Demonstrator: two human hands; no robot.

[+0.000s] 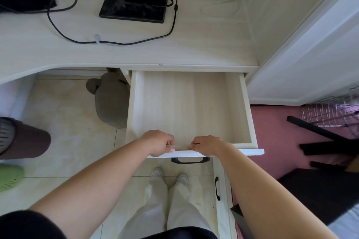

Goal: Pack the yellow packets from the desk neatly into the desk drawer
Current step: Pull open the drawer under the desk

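Note:
The pale wood desk drawer point(245, 106) is pulled far out and its floor is bare. My left hand point(158, 141) and my right hand point(206, 144) rest side by side on the top edge of the drawer front point(250, 151), fingers curled over it into the drawer. A small orange-yellow sliver shows at my right fingertips; I cannot tell what it is. No yellow packet is plainly visible on the desk top point(194, 44) or in the drawer.
A black monitor stand point(134, 4), black cables point(64, 31) and a white cable point(219, 6) lie on the desk. A grey soft bag point(110, 99) sits under the desk left of the drawer. A brown bin point(23, 139) stands at the left, a black chair base point(326, 141) at the right.

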